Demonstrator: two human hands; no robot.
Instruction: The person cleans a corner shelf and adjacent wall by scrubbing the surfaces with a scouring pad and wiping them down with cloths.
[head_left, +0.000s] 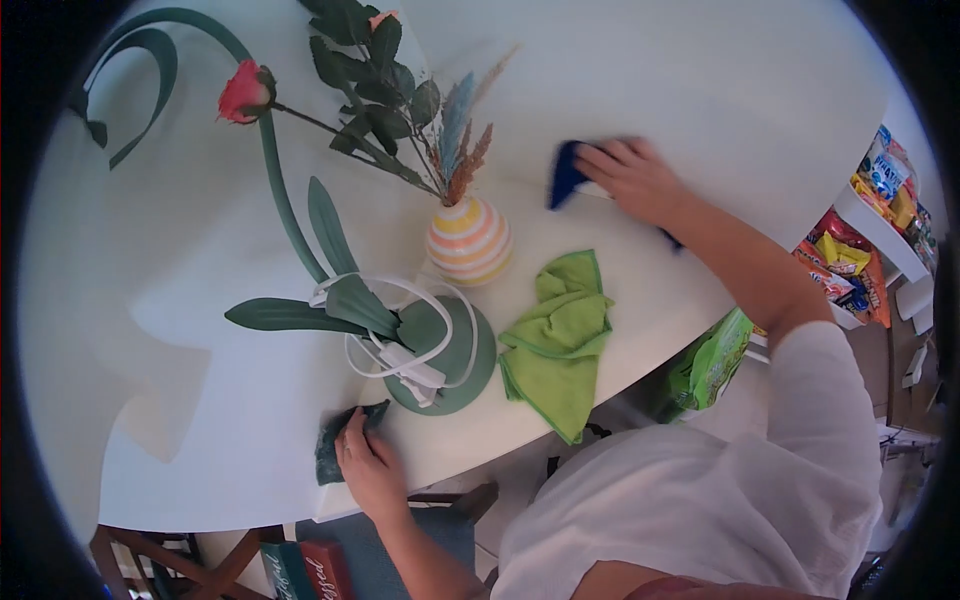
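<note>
On the pale table (pixel 650 305), the right hand (pixel 637 182) lies over the blue cloth (pixel 566 178), which comes out in front of the fingers. This hand is a little blurred, so I cannot tell if it grips the cloth or only presses it. Near the table's edge, the left hand (pixel 372 465) has its fingers bent around the dark cloth (pixel 332 448) and seems to grip it. The green cloth (pixel 560 350), crumpled, lies between the two hands, touched by neither.

The most risk, I think, is at the vase (pixel 468 245): it is round, and its tall stems lean out to one side, so a wide sweep of the right hand could knock it over. The cord (pixel 420 375) lies in loose loops on the stand (pixel 462 375), close to the left hand; if fingers or dark cloth catch a loop, the stand could be pulled along. Also, because the dark cloth is so near the edge, a careless pull might make it slip off.
</note>
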